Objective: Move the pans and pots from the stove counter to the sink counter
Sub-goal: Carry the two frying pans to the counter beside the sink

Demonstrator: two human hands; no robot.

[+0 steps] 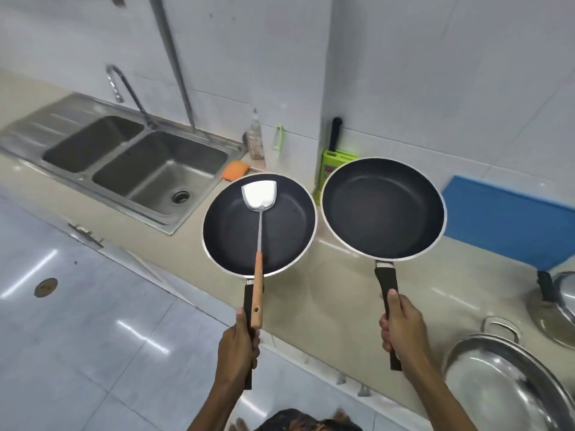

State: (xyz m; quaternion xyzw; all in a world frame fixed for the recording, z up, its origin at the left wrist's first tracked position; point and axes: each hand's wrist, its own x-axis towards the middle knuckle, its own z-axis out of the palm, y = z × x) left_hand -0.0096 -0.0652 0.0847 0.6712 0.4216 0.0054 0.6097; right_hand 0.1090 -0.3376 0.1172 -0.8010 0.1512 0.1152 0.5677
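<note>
Two dark frying pans are in the air above the table (311, 306), one in each hand. The left hand (238, 346) has its grip clenched around the black handle of the left pan (259, 223), and a metal spatula (259, 213) with a wooden handle lies in this pan, its handle running back along the pan handle toward the same hand. I cannot tell if the fingers also press on the spatula. The right hand (401, 331) has its grip clenched on the handle of the right pan (383, 209), which is empty and a little tilted.

I judge the step in hand is the carrying: both pans are lifted and not yet put down. The double sink (133, 157) is to the left, with some free table between it and the green knife block (334, 169). At the right edge a steel pot (504, 377) and a steel lid (560, 303) wait on the table, so more trips seem needed.

The next move calls for lowering both pans flat on the table beside the sink, and keeping the left pan level so the spatula does not slide out. The pans hang just beside each other, so their rims may knock.
</note>
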